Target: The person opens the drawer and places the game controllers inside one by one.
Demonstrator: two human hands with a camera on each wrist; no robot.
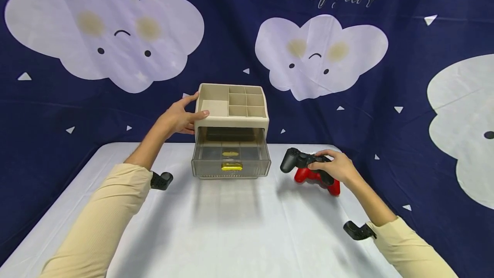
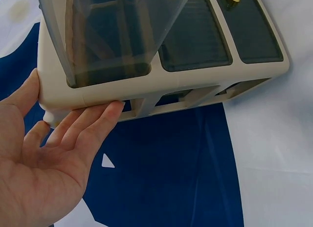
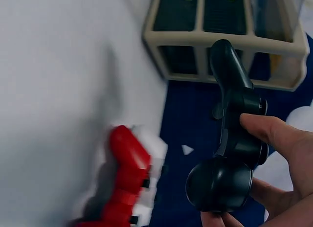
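Observation:
A cream desktop drawer organizer [image 1: 231,122] stands toward the back of the table, its clear top drawer [image 1: 208,167] pulled out. My left hand [image 1: 179,117] holds the organizer's upper left corner, thumb over the top rim and fingers against the side. In the left wrist view those fingertips [image 2: 115,109] lie by the side openings. My right hand [image 1: 335,167] pinches a black game controller [image 1: 290,160] near its middle. A red game controller [image 1: 335,188] lies below it, partly hidden by the black one. In the right wrist view, a white shape [image 3: 152,144] shows behind the red controller.
The organizer's top has one large compartment [image 1: 216,107] and several small ones. Yellow handles [image 1: 231,166] mark the drawers. White cloth covers the table [image 1: 231,239]. A dark blue curtain [image 1: 227,33] with clouds hangs directly behind it.

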